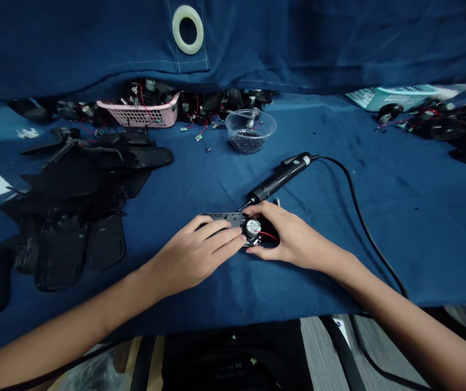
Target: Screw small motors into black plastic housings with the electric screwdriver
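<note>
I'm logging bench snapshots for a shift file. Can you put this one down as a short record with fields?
Left grip: fingers across the casing, thumb hidden
Right grip: thumb and finger at the casing's right end, around the motor
Wire: red, running from beside the motor
Driver: lying beyond the casing, bit towards it, cable off to the right
Bowl: clear, with small dark pieces inside
Baskets: pink far left, teal far right
Left side: heap of black parts
</note>
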The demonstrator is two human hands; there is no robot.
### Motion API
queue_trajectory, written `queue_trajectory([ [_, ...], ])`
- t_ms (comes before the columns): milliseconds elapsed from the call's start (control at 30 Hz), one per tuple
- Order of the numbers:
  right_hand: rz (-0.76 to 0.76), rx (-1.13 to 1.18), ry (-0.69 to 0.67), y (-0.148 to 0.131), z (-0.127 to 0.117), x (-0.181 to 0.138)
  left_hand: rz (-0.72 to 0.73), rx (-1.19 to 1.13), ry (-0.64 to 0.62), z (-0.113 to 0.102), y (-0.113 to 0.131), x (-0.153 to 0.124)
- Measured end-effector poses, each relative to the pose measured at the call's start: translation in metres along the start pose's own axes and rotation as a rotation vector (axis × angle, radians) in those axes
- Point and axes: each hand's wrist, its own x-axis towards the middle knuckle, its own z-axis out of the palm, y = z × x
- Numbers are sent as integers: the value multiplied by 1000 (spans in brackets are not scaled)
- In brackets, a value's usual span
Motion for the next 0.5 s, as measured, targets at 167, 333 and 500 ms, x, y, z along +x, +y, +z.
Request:
queue_trajectory([
  [167, -13, -52, -8, -3, 2, 0, -7, -6, -1, -1, -1, 1],
  [333, -26, -119, -1, -3, 7, -1, 4, 4, 21, -1, 0, 0],
  [500, -22, -105, -12, -3, 2, -1, 7, 1, 67, 0, 1, 1],
])
